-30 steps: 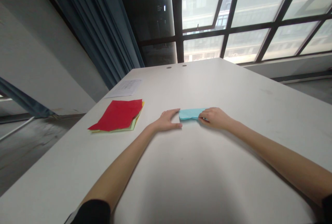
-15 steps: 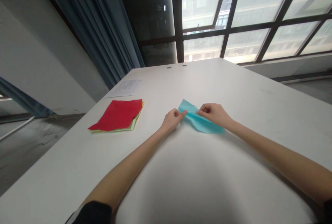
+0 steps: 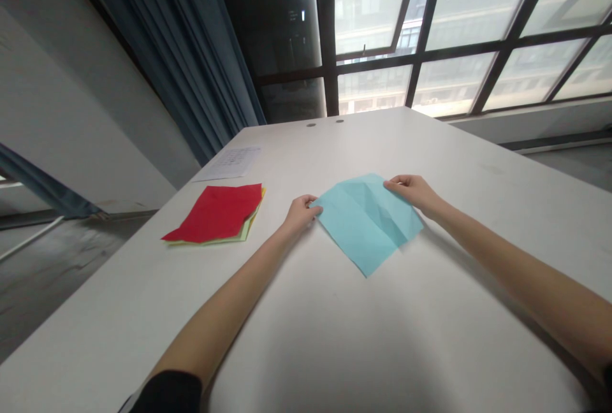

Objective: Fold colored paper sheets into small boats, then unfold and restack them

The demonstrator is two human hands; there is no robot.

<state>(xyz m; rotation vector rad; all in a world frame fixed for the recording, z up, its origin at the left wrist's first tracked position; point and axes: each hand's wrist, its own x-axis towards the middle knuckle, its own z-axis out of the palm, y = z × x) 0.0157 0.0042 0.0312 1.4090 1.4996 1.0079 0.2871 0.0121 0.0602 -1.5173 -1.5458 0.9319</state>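
A sheet of light blue paper (image 3: 358, 218) is spread between my two hands, creased across its right half, one corner pointing toward me. My left hand (image 3: 303, 210) pinches its left corner between thumb and fingers. At the upper right edge, my right hand (image 3: 412, 191) grips the paper the same way. The sheet is slightly bent and appears just above or partly on the white table; its contact with the surface cannot be made out exactly.
To the left lies a stack of coloured sheets, red paper (image 3: 220, 212) on top with green and yellow edges below. Behind it is a white printed page (image 3: 229, 163). The white table (image 3: 306, 349) reaches back toward a window (image 3: 373, 5) and a blue curtain (image 3: 186, 37).
The blue paper was bunched and partly folded; now it is opened out into a broad sheet. My hands have moved apart, left hand leftward, right hand rightward and slightly away.
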